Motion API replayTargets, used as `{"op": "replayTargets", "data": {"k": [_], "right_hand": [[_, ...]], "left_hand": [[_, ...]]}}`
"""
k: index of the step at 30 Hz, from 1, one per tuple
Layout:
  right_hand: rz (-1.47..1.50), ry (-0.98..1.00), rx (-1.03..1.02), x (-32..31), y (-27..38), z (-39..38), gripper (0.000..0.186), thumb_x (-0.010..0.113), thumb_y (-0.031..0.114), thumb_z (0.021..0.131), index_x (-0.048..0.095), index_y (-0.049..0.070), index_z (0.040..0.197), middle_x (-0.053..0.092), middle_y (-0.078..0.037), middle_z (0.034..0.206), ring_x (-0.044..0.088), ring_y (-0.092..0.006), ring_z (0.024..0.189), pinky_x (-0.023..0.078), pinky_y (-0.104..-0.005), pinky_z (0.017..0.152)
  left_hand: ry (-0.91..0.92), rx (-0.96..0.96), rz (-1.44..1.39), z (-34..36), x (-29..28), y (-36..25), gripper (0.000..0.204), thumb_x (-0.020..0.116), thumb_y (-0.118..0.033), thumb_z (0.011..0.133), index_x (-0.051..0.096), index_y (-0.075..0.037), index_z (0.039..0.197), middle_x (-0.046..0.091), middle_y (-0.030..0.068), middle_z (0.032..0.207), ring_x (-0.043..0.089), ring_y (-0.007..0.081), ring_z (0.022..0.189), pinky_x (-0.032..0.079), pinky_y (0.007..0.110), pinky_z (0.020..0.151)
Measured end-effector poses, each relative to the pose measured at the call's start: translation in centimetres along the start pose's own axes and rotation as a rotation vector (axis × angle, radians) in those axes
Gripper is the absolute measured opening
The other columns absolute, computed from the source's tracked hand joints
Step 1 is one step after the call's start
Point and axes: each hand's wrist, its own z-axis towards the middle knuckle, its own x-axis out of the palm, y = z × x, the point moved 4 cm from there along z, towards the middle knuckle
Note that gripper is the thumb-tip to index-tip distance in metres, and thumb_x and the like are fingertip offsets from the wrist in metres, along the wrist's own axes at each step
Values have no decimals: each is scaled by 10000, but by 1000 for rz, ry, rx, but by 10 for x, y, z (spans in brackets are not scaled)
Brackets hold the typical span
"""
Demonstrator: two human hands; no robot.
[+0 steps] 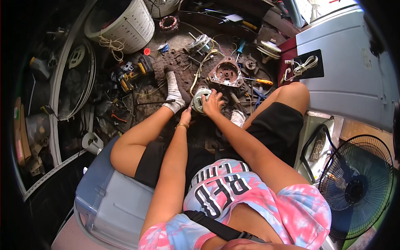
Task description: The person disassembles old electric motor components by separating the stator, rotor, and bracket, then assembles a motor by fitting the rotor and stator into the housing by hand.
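Note:
A round, pale metal motor housing [198,100] sits on the floor between my feet, with slots in its face. My right hand [213,103] grips it from the right, its fingers curled over the top and side. Against the lower left rim is my left hand [184,118], fingers closed; what they hold, if anything, is hidden. A dark rod [155,102] lies left of the housing, near my striped sock [174,89]. Just beyond is a rusty triangular metal bracket [227,71], and light wires [199,74] run up beside it.
Beyond lie another motor [201,43], a copper-wound ring [168,23] and a yellow-black cordless drill [126,78]. To the right are an orange-handled screwdriver [263,81], blue-handled pliers [260,96] and a white pulley [270,48]. A white basket [125,27], grey panel [346,50] and fan [356,187] stand around me.

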Motion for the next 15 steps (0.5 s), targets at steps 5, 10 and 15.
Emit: {"op": "replayTargets", "data": {"k": [5, 10, 15], "right_hand": [[-30, 53, -108, 4, 30, -25, 666, 656, 413, 923, 348, 107, 1428, 283, -222, 1443, 383, -539, 1223, 457, -645, 913], [-99, 79, -174, 7, 26, -32, 704, 676, 408, 909, 329, 109, 1444, 290, -239, 1422, 390, -561, 1211, 442, -659, 931], [-118, 25, -269, 13, 21, -34, 697, 671, 397, 915, 338, 90, 1446, 287, -237, 1425, 407, -539, 1186, 457, -654, 906]], "left_hand": [[-182, 212, 492, 7, -42, 7, 444, 496, -357, 1023, 585, -35, 1315, 651, 224, 1257, 627, 365, 1165, 491, 454, 974], [-222, 68, 887, -20, -28, -6, 443, 585, -284, 904, 581, -46, 1278, 612, 233, 1322, 580, 413, 1234, 464, 499, 1029], [-215, -28, 907, -42, -23, -19, 509, 620, -267, 848, 554, -64, 1310, 592, 215, 1367, 562, 390, 1281, 455, 494, 1055]]}}
